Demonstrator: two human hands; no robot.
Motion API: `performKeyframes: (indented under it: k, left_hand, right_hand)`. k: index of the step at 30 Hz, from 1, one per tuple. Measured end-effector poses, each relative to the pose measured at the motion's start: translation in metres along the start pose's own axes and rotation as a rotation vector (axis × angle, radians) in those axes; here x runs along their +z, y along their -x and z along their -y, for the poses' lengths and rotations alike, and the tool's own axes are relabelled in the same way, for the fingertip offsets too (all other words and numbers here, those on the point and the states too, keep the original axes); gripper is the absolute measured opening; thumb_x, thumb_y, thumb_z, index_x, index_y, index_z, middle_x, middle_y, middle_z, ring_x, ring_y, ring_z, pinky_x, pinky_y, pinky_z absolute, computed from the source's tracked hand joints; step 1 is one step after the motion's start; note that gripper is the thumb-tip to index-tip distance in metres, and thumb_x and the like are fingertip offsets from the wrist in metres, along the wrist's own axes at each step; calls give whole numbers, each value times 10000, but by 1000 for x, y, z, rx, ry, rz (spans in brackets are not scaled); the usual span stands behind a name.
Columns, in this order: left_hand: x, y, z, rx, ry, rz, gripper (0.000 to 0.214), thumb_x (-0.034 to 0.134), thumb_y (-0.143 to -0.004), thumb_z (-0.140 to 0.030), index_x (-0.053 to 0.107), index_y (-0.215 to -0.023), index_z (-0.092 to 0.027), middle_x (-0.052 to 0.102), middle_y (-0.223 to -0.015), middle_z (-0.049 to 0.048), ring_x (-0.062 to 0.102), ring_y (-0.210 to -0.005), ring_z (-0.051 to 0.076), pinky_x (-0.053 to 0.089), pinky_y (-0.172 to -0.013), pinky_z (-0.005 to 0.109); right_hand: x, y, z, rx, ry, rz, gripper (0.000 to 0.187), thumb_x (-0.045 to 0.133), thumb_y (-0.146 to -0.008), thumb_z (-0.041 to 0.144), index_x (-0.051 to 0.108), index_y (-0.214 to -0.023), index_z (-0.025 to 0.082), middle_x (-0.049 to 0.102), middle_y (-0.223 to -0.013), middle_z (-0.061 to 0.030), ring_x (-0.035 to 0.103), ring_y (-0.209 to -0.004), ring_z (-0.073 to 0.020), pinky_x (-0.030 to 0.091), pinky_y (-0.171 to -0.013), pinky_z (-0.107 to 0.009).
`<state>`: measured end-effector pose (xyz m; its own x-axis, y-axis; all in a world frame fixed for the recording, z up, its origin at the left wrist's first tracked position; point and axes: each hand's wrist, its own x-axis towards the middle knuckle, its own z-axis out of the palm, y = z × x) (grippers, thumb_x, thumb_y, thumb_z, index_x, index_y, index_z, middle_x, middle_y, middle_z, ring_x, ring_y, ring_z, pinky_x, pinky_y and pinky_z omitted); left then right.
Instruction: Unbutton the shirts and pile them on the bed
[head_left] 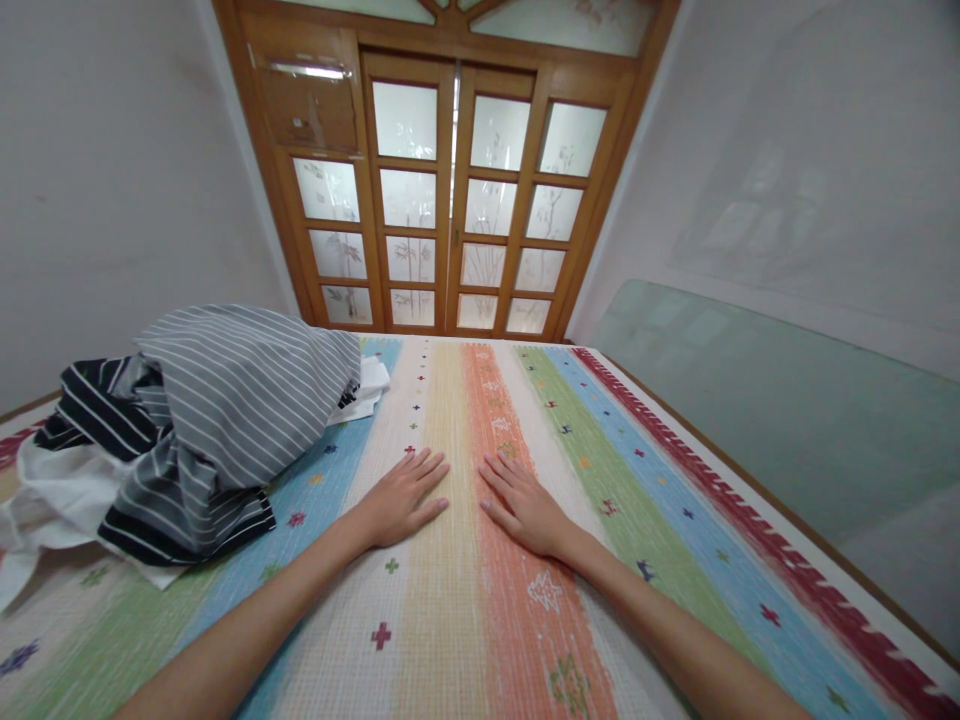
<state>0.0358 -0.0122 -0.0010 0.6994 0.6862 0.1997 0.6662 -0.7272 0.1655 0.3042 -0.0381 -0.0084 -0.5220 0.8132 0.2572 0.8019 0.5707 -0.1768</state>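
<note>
My left hand (pixel 407 498) lies flat, palm down, on the cream and yellow stripes of a colourful patterned cloth (pixel 442 640). Its fingers are stretched out and it holds nothing. Beside it, my right hand (pixel 525 503) rests flat on the orange stripe, fingers extended, also with nothing in it. The two hands are a short gap apart. To the left of my left hand sits a bundled heap of grey fabric with white stripes (pixel 240 390), with black striped parts (pixel 105 410) and white cloth (pixel 67 490) showing from under it.
Beyond the cloth's far edge stand wooden sliding doors (pixel 446 250) with frosted glass panes. A pale green panel (pixel 787 400) runs along the right side against a grey wall (pixel 825 150). Another plain wall (pixel 112 200) rises on the left.
</note>
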Motion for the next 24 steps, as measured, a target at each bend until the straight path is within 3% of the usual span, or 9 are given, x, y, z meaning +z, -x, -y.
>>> performKeyframes:
  k: [24]
  left_hand:
    - [-3,-1,-4,-35,16,27,622,299,-963,-550,362,-1460,-182,336,-1525,103,248,-1430,273,208,-1163,456]
  right_hand:
    - [6,0,-4,-12,-13,-19,547,374,-972,456,428,-1435,170,369,-1503,-115,296,-1411,-269,265,-1149,-498]
